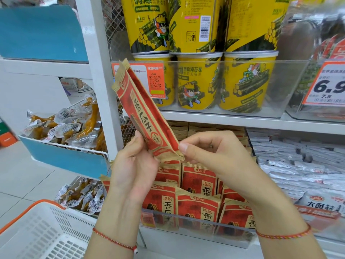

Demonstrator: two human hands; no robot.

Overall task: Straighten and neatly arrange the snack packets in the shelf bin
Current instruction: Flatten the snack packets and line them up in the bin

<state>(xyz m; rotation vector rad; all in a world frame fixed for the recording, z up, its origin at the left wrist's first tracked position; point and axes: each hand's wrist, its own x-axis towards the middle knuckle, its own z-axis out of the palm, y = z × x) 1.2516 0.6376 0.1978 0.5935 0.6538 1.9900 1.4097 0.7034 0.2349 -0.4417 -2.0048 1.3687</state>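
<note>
White shelf (pixel 233 119), two tiers in view: above, yellow seaweed-roll tubs (pixel 246 81) behind a clear guard; below, the clear-fronted shelf bin (pixel 196 224) with red-and-tan snack packets (pixel 197 208) standing in rows, some leaning, tops uneven. Beside the bin to the right, silver packets (pixel 298 165); to the left, a blue wire basket of vacuum-packed snacks (pixel 63 128).

Above the bin, a held stack of packets (pixel 147 116), tilted up and left, edge-on to the camera. Left hand (pixel 134 165) wrapped round its lower end; right hand (pixel 211 150) pinching the bottom corner seal with fingertips (pixel 183 147).

Likely squaring the stack. Best done by aligning the bottom seals, keeping a light pinch to avoid creasing, faces all one way, then lowering upright into a gap in the rows.
</note>
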